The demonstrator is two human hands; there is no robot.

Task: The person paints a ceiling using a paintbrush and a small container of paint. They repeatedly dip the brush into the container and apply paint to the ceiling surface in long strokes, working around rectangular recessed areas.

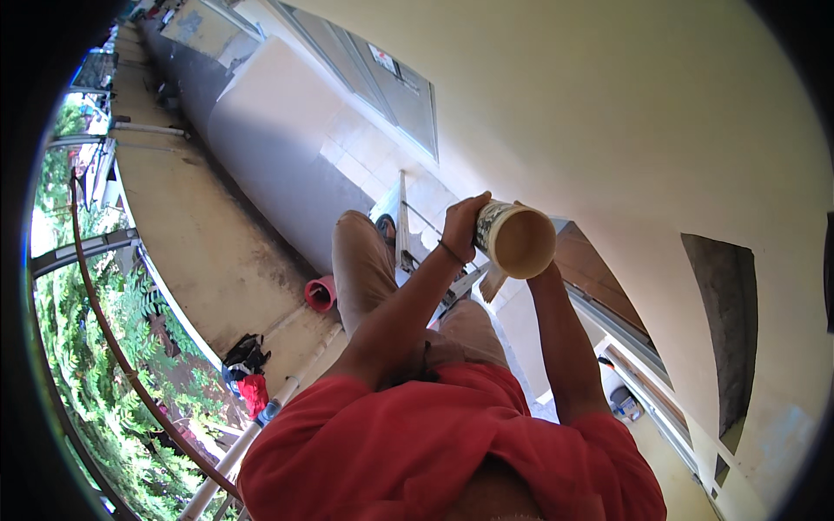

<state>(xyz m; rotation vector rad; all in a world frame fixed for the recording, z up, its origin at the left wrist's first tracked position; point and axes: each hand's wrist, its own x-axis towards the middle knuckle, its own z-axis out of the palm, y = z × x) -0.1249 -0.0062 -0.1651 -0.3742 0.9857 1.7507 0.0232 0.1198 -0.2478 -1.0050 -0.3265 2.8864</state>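
The can (pixel 521 241) is raised in front of the body, at about 1 o'clock from the red shirt (pixel 447 434), its mouth facing the camera and its pale inside showing; how much it holds I cannot tell. The left hand (pixel 465 229) is at the can's 10 o'clock, its grip closed round the side with the fingers bent over it. The right hand (pixel 546 275) is at 5 o'clock, mostly hidden behind the can, so I cannot tell how far its grip is closed or on what. The brush (pixel 493 284) shows its bristles at the can's 7 o'clock; its handle is out of sight. The step in hand looks like steadying the can aloft with the brush close by. The next move seems to call for a firm left grip, the mouth held level, and careful footing by the ladder (pixel 402 213) at 10 o'clock.
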